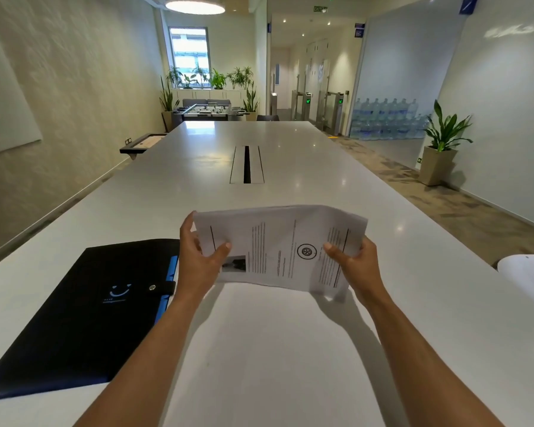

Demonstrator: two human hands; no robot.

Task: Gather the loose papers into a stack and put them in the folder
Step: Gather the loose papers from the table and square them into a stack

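Observation:
A stack of printed white papers (278, 245) is held above the white table (259, 349), turned sideways with the text running vertically. My left hand (198, 257) grips its left edge, thumb on top. My right hand (353, 266) grips its right edge the same way. The sheets look roughly aligned, with a loose corner hanging at the lower right. A black folder (84, 315) with a blue edge and a snap strap lies flat and closed on the table, to the left of my left arm.
A cable slot (246, 164) runs along the table's middle, farther away. Part of a white rounded object (527, 269) shows at the right edge. Potted plants, a foosball table and stacked water bottles stand beyond the table.

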